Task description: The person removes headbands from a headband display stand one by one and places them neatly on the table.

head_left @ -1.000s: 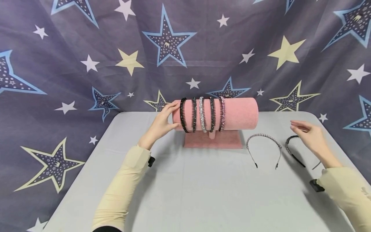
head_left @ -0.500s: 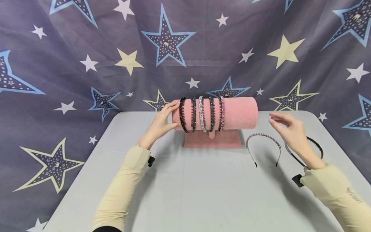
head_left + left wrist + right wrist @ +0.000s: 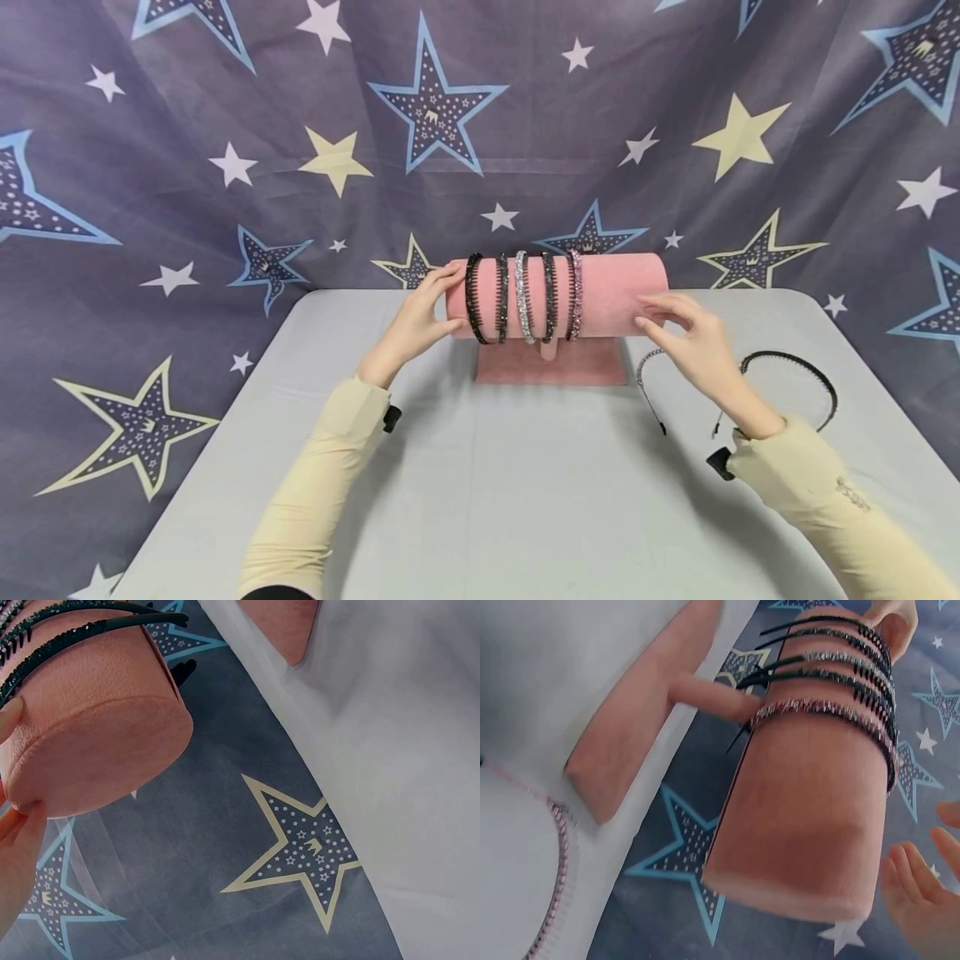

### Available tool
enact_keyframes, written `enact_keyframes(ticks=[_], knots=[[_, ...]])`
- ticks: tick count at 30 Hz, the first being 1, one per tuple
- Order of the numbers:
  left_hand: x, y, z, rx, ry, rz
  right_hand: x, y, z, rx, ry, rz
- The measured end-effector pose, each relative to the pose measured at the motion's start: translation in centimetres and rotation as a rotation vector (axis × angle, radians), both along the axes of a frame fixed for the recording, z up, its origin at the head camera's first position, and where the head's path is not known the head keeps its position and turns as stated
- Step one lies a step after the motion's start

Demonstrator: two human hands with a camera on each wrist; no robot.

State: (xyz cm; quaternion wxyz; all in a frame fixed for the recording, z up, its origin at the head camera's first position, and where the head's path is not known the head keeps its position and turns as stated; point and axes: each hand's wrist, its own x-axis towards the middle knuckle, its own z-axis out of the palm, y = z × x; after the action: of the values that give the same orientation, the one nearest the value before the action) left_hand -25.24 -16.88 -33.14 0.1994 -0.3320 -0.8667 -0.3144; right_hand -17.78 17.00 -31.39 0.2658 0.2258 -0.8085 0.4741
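A pink velvet roll stand point(image 3: 622, 279) stands toward the back of the table. Several glittery headbands circle its left half, among them a black one point(image 3: 472, 296) at the left, a silver one point(image 3: 522, 296) and a pink-purple one point(image 3: 576, 292). My left hand point(image 3: 405, 329) grips the roll's left end, thumb low and fingers above, next to the black headband. At the other end hovers my right hand point(image 3: 697, 346), fingers slightly bent and holding nothing. In the right wrist view, a gap shows between those fingers point(image 3: 911, 881) and the roll.
Below my right hand a thin pinkish headband point(image 3: 651, 400) lies on the white-covered table point(image 3: 525, 492), partly hidden by the hand. A dark toothed headband point(image 3: 828, 387) rests to its right, partly behind my forearm. A star-patterned cloth point(image 3: 465, 75) hangs behind.
My right hand has moved left from above the dark headband to the roll's right end. My left hand, the stand and its headbands have stayed in place.
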Motion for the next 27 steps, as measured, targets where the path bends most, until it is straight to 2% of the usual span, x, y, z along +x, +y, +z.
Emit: enact_keyframes(ticks=[10, 18, 27], knots=[[0.0, 0.0, 0.0, -0.001, -0.002, 0.001, -2.0, -1.4, -2.3, -0.007, -0.084, 0.032], [-0.1, -0.1, -0.3, 0.003, 0.012, -0.01, -2.5, -3.0, -2.5, -0.01, -0.094, 0.057], [-0.2, -0.1, -0.3, 0.0, 0.009, -0.004, -3.0, -4.9, -2.4, -0.077, -0.125, 0.06]])
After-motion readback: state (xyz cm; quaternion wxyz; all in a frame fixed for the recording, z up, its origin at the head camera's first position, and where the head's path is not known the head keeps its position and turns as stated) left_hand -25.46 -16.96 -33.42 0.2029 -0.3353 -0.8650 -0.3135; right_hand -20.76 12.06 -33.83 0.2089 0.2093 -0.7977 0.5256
